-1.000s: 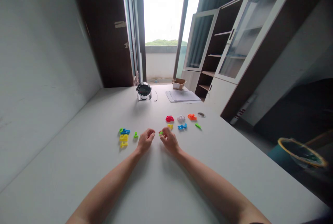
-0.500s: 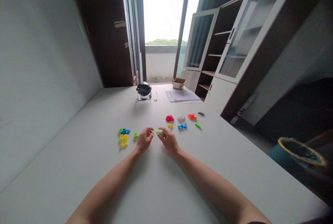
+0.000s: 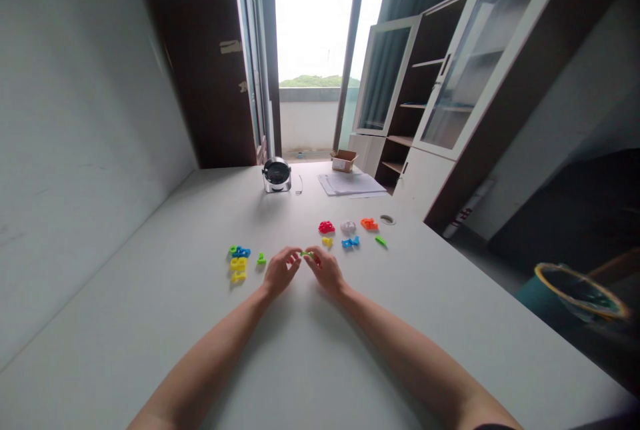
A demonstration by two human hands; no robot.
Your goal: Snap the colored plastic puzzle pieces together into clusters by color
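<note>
A small green plastic piece (image 3: pixel 306 254) is between my two hands, partly hidden by the fingers. My right hand (image 3: pixel 326 270) pinches it between thumb and fingertips. From the other side my left hand (image 3: pixel 281 271) has its thumb and fingers closed at the piece's left end. Another green piece (image 3: pixel 261 259) stands on the table just left of my left hand. Further left lie blue pieces (image 3: pixel 241 252), a green ring-shaped piece (image 3: pixel 232 250) and yellow pieces (image 3: pixel 239 264). Beyond my right hand is a small yellow piece (image 3: pixel 327 241).
Red (image 3: pixel 327 227), white (image 3: pixel 348 227), orange (image 3: pixel 369 224) and blue pieces (image 3: pixel 351 242) lie at the right, with a green strip (image 3: pixel 381 241). Farther back are a round black device (image 3: pixel 277 175), papers (image 3: pixel 353 183) and a cardboard box (image 3: pixel 344 161). A bin (image 3: pixel 580 291) stands off the table.
My left hand has moved right and its fingers have closed in on the green piece. The right hand has stayed nearly in place, still pinching it.
</note>
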